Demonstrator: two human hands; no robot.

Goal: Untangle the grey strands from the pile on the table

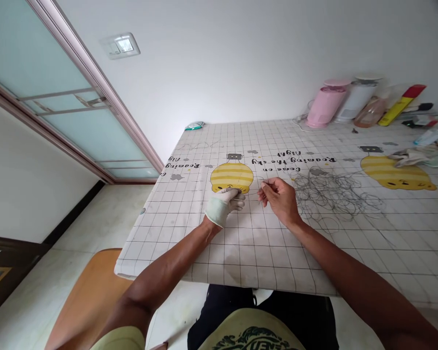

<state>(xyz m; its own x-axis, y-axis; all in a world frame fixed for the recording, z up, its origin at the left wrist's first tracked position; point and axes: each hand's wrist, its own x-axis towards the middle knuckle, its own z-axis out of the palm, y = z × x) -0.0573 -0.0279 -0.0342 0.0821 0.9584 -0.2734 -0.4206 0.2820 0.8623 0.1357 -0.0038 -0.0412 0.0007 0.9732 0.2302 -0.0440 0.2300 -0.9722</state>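
Note:
My left hand (226, 203), in a whitish glove, is over the lower edge of a printed yellow balloon, its fingers curled together; anything between them is too small to make out. Bare and to its right, my right hand (279, 197) has thumb and forefinger pinched, with a thin strand of wire seeming to run from the fingertips. A loose tangle of thin dark wire (336, 194) lies on the checked tablecloth just right of that hand. The two hands are a short gap apart.
Along the back right of the table (277, 262) stand a pink cylinder (326, 104), a white cylinder (355, 99), a bottle (372, 112) and a yellow-red box (401, 106). Crumpled gloves (421, 154) lie at the right. A small green packet (194, 126) is at the back left corner.

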